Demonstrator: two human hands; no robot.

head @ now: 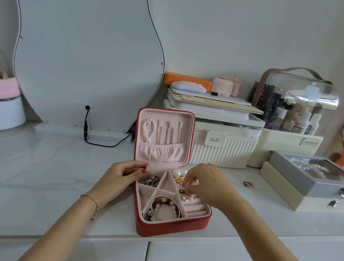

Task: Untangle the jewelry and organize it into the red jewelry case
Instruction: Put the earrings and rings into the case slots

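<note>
Square red jewelry case with pale pink lining (173, 229) at lower centre of frame, lid upright, hinge toward the wall, long axis running front to back. Steadied at its upper left rim by left hand (118, 178), fingers curled on the pink edge. Right hand (201, 184) pinching, apparently, a small pearl-and-gold earring (184, 196) over the ring rolls, presumably to seat it.

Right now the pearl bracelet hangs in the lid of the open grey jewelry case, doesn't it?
Not quite: the case is red, not grey. The head view shows the pearl bracelet hanging in its open lid, as you said.
</note>
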